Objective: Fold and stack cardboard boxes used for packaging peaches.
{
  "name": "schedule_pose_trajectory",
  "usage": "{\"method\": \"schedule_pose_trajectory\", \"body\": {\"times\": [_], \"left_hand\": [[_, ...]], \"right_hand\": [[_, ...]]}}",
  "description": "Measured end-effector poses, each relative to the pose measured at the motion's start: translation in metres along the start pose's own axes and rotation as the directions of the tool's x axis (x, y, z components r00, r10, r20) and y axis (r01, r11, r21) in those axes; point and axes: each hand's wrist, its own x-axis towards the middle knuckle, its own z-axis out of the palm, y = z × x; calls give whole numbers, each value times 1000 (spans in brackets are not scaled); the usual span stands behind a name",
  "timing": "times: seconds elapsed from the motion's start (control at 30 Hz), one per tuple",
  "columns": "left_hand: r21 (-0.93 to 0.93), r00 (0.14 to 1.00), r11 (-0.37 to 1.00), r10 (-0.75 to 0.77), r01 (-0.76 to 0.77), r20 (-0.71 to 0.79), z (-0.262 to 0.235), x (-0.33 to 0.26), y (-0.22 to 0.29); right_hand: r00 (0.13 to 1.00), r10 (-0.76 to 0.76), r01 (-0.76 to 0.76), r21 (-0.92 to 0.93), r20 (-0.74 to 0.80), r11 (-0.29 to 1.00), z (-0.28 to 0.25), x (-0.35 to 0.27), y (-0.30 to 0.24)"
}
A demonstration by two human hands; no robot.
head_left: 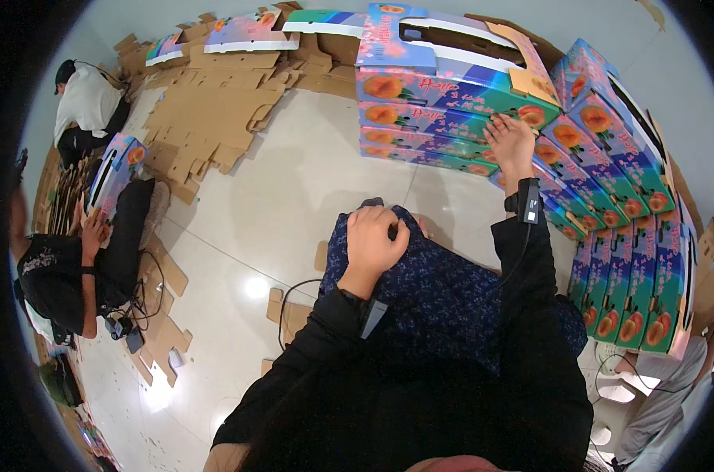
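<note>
The stack of printed fruit cartons (443, 118) is the landmark: blue and green boxes with orange fruit pictures, piled flat with their long sides running left to right. To its right, more of the same cartons (648, 283) lean and stand on end in a tall bank. To its left, flat brown cardboard blanks (207, 118) lie spread on the pale tiled floor (294, 197). Below the stack, toward the person, is a knee under dark blue patterned cloth (436, 291). The right hand (512, 143) is the nearer one: it rests on the stack's right front end, fingers spread flat against a carton face, gripping nothing. The left hand (373, 236) lies well short of the stack, fingers curled over the knee. Whether the curled fingers pinch the cloth cannot be told. The stack's top carton is open, its inside unseen.
</note>
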Motion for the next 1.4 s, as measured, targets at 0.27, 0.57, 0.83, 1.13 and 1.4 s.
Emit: {"method": "schedule_pose_trajectory", "body": {"times": [0.27, 0.57, 0.83, 1.13, 1.4], "left_hand": [[16, 1000, 1000, 2, -2, 9, 2, -2, -1], [18, 1000, 1000, 21, -21, 0, 3, 1, -3], [23, 999, 999, 34, -34, -23, 4, -1, -2], [28, 1000, 999, 29, -28, -12, 3, 0, -1], [16, 1000, 1000, 25, -25, -16, 4, 0, 1]], "right_hand": [[1000, 11, -10, 41, -18, 999, -1, -2, 5], [998, -33, 37, 91, -47, 995, 5, -4, 11], [995, -82, 91, 167, -63, 982, 1, 0, 22], [996, -61, 73, 181, -67, 981, 7, -9, 21], [1000, -17, 12, 203, 25, 979, 2, -5, 14]]}}
